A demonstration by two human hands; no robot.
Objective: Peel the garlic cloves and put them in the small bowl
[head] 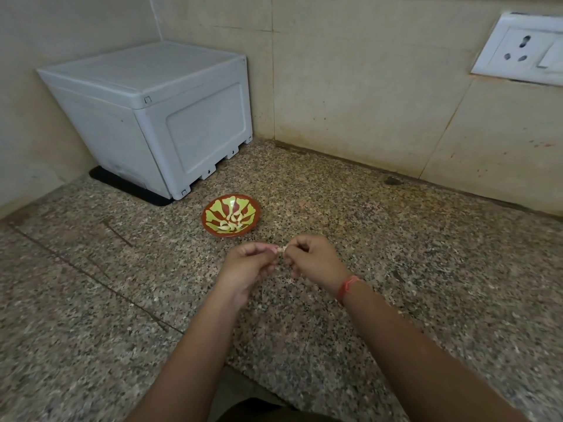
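Speckled tabletop [396, 239] in a tiled corner: left hand [249, 263] and right hand [310, 260] both pinch one clove [278, 248], near the bowl [214, 208] of peeled cloves [231, 224]. Steady it with the left, peel with the right, scraps falling short of the bowl

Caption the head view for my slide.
Left hand and right hand pinch a garlic clove over the counter, near the small bowl of peeled cloves.

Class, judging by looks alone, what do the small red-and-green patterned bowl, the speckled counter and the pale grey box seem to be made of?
Small red-and-green patterned bowl: perhaps glazed ceramic or painted plastic, with a slight sheen.
Speckled counter: polished granite-like stone, with grainy flecks.
Pale grey box: moulded plastic, matt, with rounded seams.
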